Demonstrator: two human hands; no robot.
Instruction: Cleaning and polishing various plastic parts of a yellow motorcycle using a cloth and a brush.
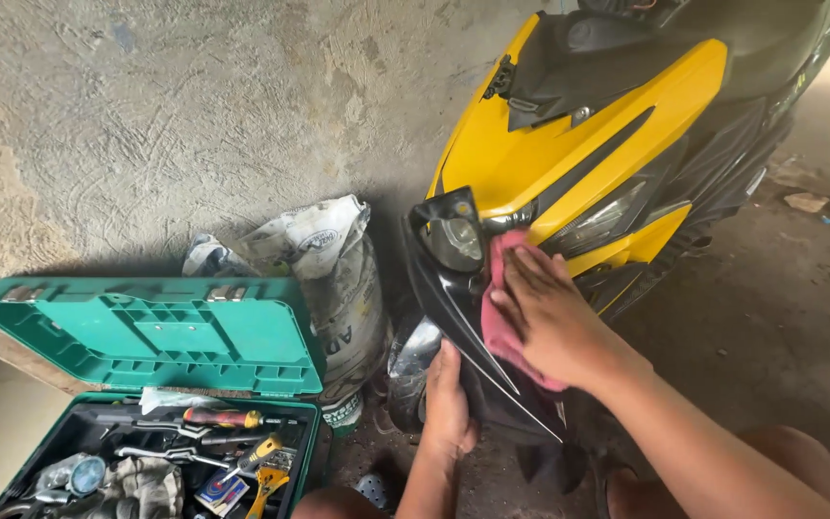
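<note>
Left hand (449,408): lowest in view, about 6 o'clock; fingers curled around the lower edge of the black front panel (453,317), gripping it.
Right hand (549,317): just past centre, toward 4 o'clock; open and flat, palm pressed down on the pink cloth (500,322).
Pink cloth: held between that palm and the black panel, just below the headlight (455,240) (a fold sticks up at 12 o'clock from the fingertips).
Toolbox (146,336): green, at 8 o'clock, lid standing open; tray holds a red-handled screwdriver (223,417), yellow-handled pliers (266,476) and assorted grey metal tools.
Sack (333,279): white and grey woven bag, upright between toolbox and scooter, leaning on the wall, top crumpled.
Front wheel (405,370): partly visible under the panel, beside the left hand.
Scooter (588,125): yellow and black bodywork, fills 1 to 2 o'clock, nose pointing toward the camera.
Wall (194,115): rough grey plaster, 10 to 12 o'clock, farthest back.
Floor (790,317): bare concrete at 3 o'clock (small scraps of litter on it).
</note>
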